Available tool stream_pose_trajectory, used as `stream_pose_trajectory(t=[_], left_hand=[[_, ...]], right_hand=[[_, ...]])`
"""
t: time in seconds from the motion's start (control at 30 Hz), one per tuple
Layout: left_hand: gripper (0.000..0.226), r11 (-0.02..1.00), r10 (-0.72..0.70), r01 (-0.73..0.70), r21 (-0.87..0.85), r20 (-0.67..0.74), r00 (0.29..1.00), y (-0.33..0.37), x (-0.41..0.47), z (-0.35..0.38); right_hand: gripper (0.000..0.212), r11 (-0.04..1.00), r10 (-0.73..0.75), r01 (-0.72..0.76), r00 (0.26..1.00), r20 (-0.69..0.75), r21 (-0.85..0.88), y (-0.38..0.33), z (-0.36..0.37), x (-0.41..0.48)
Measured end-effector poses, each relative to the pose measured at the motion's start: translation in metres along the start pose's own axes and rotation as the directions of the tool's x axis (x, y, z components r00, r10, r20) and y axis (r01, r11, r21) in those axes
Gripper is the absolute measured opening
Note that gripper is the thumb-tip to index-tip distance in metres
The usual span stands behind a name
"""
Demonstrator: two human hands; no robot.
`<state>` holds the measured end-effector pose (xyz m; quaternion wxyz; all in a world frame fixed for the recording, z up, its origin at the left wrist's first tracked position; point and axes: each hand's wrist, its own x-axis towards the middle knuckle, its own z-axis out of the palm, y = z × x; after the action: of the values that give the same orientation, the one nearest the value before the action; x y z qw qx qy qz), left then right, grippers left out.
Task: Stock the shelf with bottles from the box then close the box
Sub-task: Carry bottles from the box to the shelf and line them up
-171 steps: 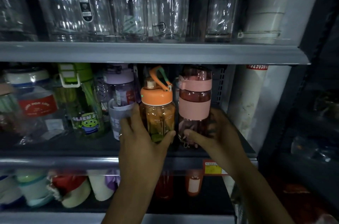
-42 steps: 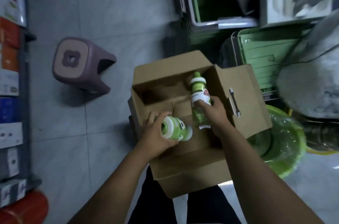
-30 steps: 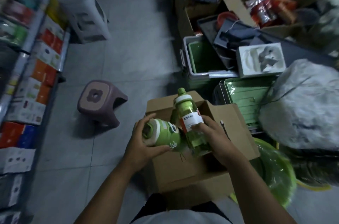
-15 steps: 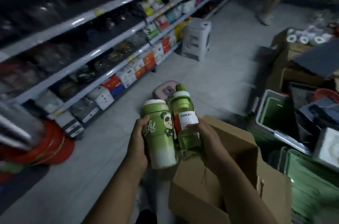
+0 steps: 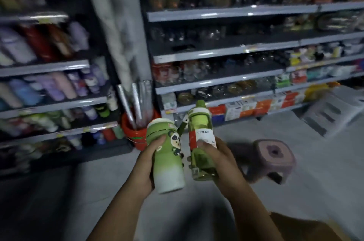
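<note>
- The left hand (image 5: 144, 163) is wrapped around an opaque green tumbler with a panda print and a body that fades to white at its base (image 5: 168, 157); the thumb lies across the front of the tumbler and the other fingers go round the back, so the hand is closed on it.
- The right hand (image 5: 215, 159) is closed round the lower half of a clear green plastic bottle with a green cap and a red-and-white label (image 5: 200, 140); the thumb presses on the white part of the label.
- Both bottles are held upright in the air in front of the person, just beside each other, the clear bottle to the right of the tumbler and reaching higher than it.
- A dark strap hangs between the two bottles near the tumbler's lid; I cannot tell which bottle it belongs to.
- Beyond the tumbler stand grey metal store shelves (image 5: 226, 13) crowded with blurred bottles, cups and boxes.
- A red plastic bucket holding silvery rolls (image 5: 134, 132) sits on the floor just behind the tumbler.
- A low mauve plastic stool (image 5: 273, 157) stands on the pale tiled floor well to the right of the tumbler.
- A corner of the brown cardboard box (image 5: 307, 227) shows at the lower right edge, below and to the right of the tumbler.
</note>
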<state>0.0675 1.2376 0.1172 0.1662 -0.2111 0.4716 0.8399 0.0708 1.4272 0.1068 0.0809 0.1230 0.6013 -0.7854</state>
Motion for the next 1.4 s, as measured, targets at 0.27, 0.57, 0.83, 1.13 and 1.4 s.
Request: stream_pose_trajectory(t=[0.27, 0.57, 0.83, 1.13, 1.4], left_hand=[[0.046, 0.979, 0.204, -0.203, 0.027, -0.058, 0.977, 0.18, 0.046, -0.131], [0.041, 0.894, 0.447, -0.448, 0.013, -0.105, 0.888, 0.372, 0.113, -0.193], [0.051, 0.685, 0.727, -0.689, 0.236, -0.166, 0.666, 0.512, 0.186, -0.186], [0.04, 0.578, 0.812, -0.684, 0.445, -0.236, 0.533, 0.627, 0.28, -0.173], [0.039, 0.486, 0.864, -0.695, 0.53, -0.173, 0.473, 0.684, 0.319, -0.188]], right_hand=[[0.032, 0.998, -0.064, 0.065, 0.989, 0.135, -0.003, -0.031, 0.201, 0.1], [0.049, 0.987, -0.146, 0.16, 0.954, 0.261, -0.033, -0.095, 0.357, 0.222], [0.036, 0.954, -0.242, 0.292, 0.89, 0.385, -0.074, -0.163, 0.457, 0.369], [0.035, 0.921, -0.265, 0.37, 0.824, 0.5, -0.122, -0.227, 0.565, 0.522], [0.042, 0.868, -0.326, 0.47, 0.783, 0.529, -0.161, -0.251, 0.64, 0.594]])
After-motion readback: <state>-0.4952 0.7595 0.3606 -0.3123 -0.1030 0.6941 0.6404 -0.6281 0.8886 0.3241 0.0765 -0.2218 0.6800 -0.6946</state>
